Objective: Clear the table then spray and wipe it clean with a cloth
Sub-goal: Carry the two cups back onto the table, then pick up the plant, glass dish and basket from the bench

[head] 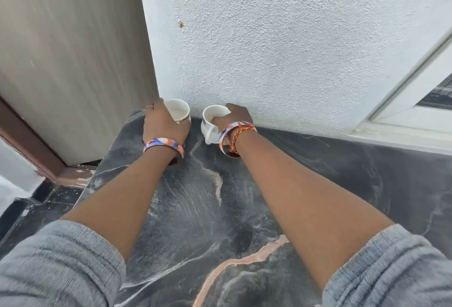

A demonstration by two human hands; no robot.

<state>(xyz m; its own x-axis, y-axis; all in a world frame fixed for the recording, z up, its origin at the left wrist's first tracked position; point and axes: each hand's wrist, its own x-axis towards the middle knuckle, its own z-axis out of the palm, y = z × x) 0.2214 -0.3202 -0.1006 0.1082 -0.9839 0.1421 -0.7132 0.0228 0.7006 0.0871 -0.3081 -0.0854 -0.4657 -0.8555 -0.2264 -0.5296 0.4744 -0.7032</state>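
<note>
Two white cups stand at the far edge of a black marble table (195, 209), right against the white wall. My left hand (163, 123) wraps around the left cup (179, 109) from its near side. My right hand (234, 117) grips the right cup (212, 120) at its rim, thumb inside the mouth, with the cup's handle pointing toward me. Both cups look empty inside. Coloured bangles sit on both wrists. No cloth or spray bottle is in view.
A textured white wall (293, 49) rises directly behind the cups. A grey-brown door or panel (73, 62) stands at the left, with a brown frame below it. A white window frame (415, 101) is at the right. Dark floor tiles show at lower left.
</note>
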